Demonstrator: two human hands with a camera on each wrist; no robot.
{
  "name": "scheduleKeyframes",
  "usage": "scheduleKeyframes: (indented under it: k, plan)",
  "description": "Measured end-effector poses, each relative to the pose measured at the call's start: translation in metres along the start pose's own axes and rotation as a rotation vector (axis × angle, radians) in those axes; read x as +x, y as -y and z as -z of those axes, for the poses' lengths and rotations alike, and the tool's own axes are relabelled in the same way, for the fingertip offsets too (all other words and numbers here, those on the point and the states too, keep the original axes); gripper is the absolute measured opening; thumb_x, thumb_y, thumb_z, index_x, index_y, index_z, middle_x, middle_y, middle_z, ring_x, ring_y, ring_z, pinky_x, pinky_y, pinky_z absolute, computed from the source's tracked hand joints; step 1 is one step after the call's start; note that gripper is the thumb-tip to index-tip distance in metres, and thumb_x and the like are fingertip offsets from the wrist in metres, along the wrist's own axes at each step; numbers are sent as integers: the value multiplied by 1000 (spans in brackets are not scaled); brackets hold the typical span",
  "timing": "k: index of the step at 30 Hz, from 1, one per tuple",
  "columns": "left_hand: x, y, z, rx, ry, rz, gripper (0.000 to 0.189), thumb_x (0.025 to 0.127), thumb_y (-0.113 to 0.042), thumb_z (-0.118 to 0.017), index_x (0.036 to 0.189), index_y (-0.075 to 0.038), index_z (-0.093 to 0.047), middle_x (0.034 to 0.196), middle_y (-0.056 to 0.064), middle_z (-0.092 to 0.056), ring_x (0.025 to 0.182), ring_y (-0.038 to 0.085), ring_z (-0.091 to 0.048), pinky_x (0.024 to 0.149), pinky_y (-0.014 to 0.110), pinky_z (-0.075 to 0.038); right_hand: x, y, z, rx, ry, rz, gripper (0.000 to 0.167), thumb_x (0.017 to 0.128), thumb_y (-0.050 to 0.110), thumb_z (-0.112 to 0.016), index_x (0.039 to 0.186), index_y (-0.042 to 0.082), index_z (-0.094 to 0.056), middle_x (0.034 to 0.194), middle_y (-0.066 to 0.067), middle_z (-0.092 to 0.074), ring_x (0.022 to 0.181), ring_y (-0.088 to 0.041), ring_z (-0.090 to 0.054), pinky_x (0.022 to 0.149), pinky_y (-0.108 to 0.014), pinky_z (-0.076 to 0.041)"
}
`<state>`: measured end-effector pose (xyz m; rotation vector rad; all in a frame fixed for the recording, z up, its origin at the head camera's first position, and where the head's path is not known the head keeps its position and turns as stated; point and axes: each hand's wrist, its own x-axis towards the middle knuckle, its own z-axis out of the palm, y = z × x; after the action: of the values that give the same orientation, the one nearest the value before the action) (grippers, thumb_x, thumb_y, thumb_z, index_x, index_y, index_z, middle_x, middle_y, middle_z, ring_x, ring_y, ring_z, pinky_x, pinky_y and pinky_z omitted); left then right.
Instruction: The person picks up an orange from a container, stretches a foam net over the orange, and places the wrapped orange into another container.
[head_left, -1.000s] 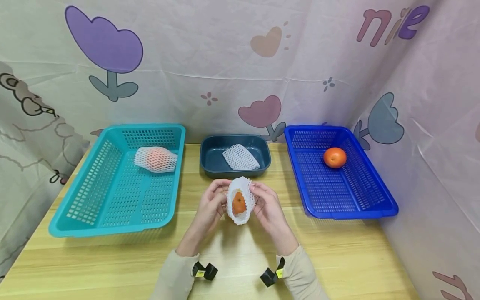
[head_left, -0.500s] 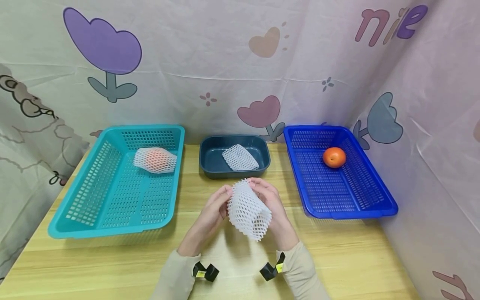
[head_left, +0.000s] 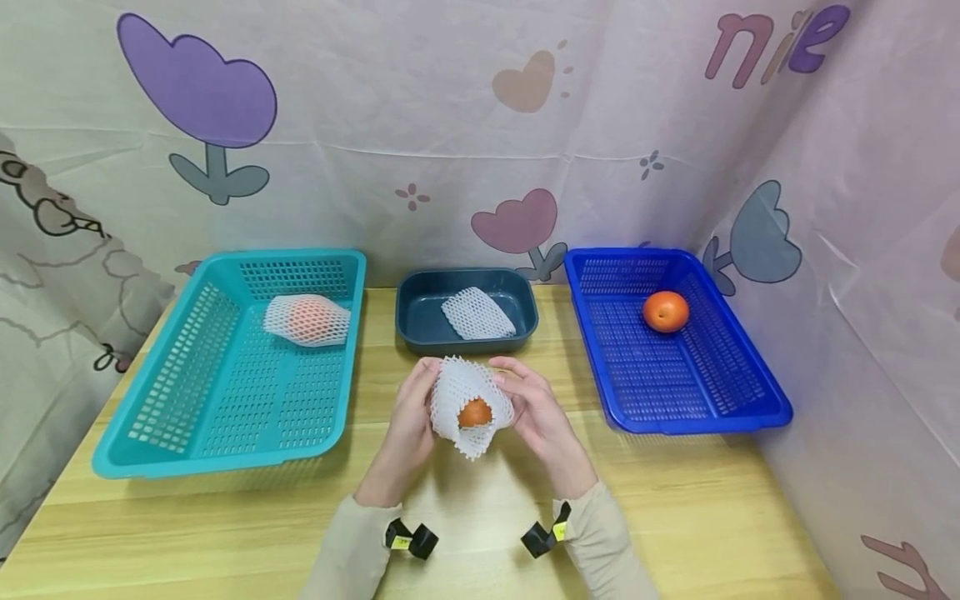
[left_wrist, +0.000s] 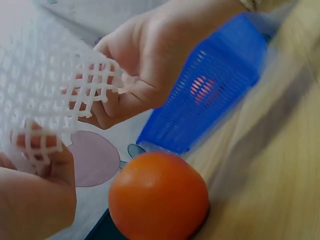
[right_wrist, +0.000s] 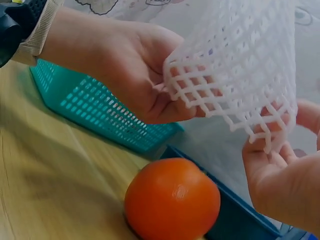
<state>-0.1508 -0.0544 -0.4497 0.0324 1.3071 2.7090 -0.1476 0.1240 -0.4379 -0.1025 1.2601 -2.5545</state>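
Between both hands a white foam net sleeve (head_left: 457,385) is held spread, its lower mouth facing down toward the table. My left hand (head_left: 408,421) pinches one side of the rim, and the right hand (head_left: 538,421) pinches the opposite side. Through the mesh mouth the head view shows part of a round orange fruit (head_left: 474,413). Both wrist views show that fruit (left_wrist: 157,197) resting on the wood below the sleeve (right_wrist: 235,65), apart from it. Fingertips show through the mesh holes at the rim in the wrist views.
Behind the hands stands a dark teal tray (head_left: 408,340) with another foam net (head_left: 477,314) in it. A turquoise basket (head_left: 225,462) at left holds a netted fruit (head_left: 309,320). The blue basket (head_left: 690,429) at right holds a bare orange fruit (head_left: 666,312).
The foam net has been turned about in the hands; half a second ago its side hid the fruit, and now its mouth shows the fruit. Both hands keep their grip and have spread slightly.
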Motion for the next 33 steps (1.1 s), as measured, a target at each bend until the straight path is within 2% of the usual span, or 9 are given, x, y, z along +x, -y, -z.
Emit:
scheduleKeyframes:
  k: [6,11,16,20,26,30,33]
  plan:
    - [6,11,4,176,-176,-3,14,104,-14,-47,95,-8,-55,97,4,-59,85,13,-59,72,23,-52,8,-10,7,23,-176,29,21,96,-5,-48,103,7,-64,89,-3,-69,68,-10,-63,57,-19,-52]
    - [11,18,11,268,-239,11,12,103,-12,-49,99,-3,-55,88,5,-64,74,12,-62,65,22,-54,15,-21,15,18,-292,56,18,94,-5,-52,99,6,-66,90,-4,-67,67,-11,-62,57,-19,-53]
    - [15,27,19,338,-290,23,16,103,-16,-52,101,-1,-58,80,5,-63,66,11,-60,59,22,-52,21,-32,25,-10,-354,52,16,94,-4,-54,99,5,-66,89,-3,-67,67,-9,-62,59,-18,-53]
    - [18,35,27,388,-316,18,19,102,-19,-54,103,0,-59,76,3,-62,63,10,-58,56,21,-50,24,-42,33,-54,-391,45,16,94,-4,-54,101,4,-67,91,-2,-67,70,-8,-61,62,-18,-53]
    - [20,47,38,518,-298,-34,20,102,-20,-53,103,-1,-58,64,0,-56,54,10,-52,49,21,-44,29,-54,38,-160,-420,74,18,92,-6,-53,99,2,-68,97,-2,-65,79,-8,-62,69,-19,-53]
    - [22,51,42,574,-291,-63,19,102,-18,-53,102,0,-59,64,2,-58,56,10,-53,50,22,-44,31,-59,39,-255,-429,105,17,91,-6,-56,96,4,-69,97,-4,-67,86,-13,-64,77,-23,-54]
    - [23,52,42,631,-283,-82,19,103,-17,-53,103,1,-59,64,3,-58,56,11,-54,51,24,-44,31,-61,39,-332,-433,121,14,91,-5,-58,99,1,-68,95,-4,-68,89,-15,-64,81,-25,-54]
